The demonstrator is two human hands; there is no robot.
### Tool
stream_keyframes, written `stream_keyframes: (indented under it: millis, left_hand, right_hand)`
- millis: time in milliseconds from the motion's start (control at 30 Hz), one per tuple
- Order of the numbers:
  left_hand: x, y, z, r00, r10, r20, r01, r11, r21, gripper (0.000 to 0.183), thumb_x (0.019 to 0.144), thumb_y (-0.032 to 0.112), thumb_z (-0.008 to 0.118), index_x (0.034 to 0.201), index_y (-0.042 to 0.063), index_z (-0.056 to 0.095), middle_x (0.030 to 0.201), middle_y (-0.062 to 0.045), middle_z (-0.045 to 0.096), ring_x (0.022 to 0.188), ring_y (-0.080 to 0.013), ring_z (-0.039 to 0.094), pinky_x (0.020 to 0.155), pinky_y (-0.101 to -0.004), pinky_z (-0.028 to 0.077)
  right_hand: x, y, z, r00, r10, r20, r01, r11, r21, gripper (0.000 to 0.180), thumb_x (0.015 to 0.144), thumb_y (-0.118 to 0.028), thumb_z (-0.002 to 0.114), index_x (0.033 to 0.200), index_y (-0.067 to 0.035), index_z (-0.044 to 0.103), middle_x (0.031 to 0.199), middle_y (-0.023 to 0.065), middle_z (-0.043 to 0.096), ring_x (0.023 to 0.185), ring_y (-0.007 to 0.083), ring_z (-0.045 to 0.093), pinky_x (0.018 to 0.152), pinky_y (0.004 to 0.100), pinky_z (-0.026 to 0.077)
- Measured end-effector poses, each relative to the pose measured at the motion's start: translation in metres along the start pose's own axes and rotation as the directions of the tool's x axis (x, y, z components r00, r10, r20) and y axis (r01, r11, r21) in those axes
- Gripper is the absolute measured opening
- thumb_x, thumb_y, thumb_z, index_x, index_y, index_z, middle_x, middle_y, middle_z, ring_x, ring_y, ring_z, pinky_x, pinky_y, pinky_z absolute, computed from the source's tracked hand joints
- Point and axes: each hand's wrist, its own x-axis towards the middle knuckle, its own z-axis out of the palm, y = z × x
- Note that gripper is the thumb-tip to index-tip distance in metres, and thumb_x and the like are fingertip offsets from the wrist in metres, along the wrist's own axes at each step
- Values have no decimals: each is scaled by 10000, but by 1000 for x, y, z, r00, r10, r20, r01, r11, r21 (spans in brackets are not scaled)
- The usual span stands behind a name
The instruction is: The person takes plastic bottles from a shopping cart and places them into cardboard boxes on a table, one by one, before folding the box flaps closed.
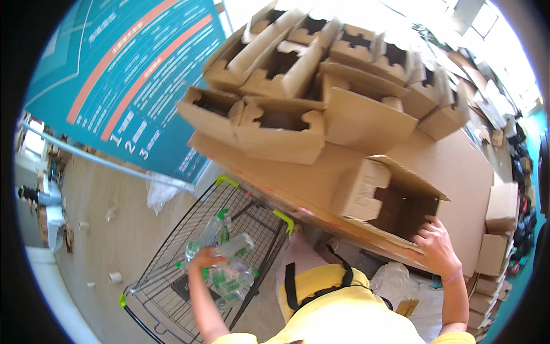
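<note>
My left hand (207,259) reaches into a wire shopping cart (172,232), among several clear plastic bottles with green caps and labels. It touches the bottles, but whether its fingers close around one cannot be made out. A clear bottle (235,246) lies just beyond its fingertips. On the cardboard-covered surface to the right stands an open cardboard box (365,193) with cut-out flaps. My right hand (436,247) grips the near right corner of this box, fingers over its edge. The part of the box's inside that shows is dark brown, and its bottom is partly hidden.
Several open cardboard boxes (283,124) stand in rows at the back of the surface. A teal printed banner (129,77) rises at the left. Stacked cartons (500,210) line the right side. White plastic sheeting (399,279) lies below the surface, near my body.
</note>
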Motion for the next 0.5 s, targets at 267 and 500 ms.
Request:
stream_keyframes:
  millis: [267, 500]
  left_hand:
    - [-124, 185, 41, 281, 761, -585, -908, 14, -419, 853, 615, 473, 829, 1238, 11, 472, 1047, -96, 560, 900, -250, 587, 762, -372, 486]
    - [-167, 391, 123, -196, 950, -241, -788, -299, -538, 924, 565, 415, 921, 1267, 80, 422, 1151, -114, 543, 1111, -293, 555, 993, -472, 455]
  right_hand:
    - [-15, 9, 6, 952, -77, -297, 91, 995, 34, 197, 685, -181, 772, 721, -71, 613, 760, 59, 575, 875, 231, 574, 1019, 476, 432]
    - [-32, 20, 29, 916, -71, -395, 110, 991, 78, 139, 714, -132, 713, 706, -75, 586, 764, 62, 560, 905, 234, 576, 1010, 461, 441]
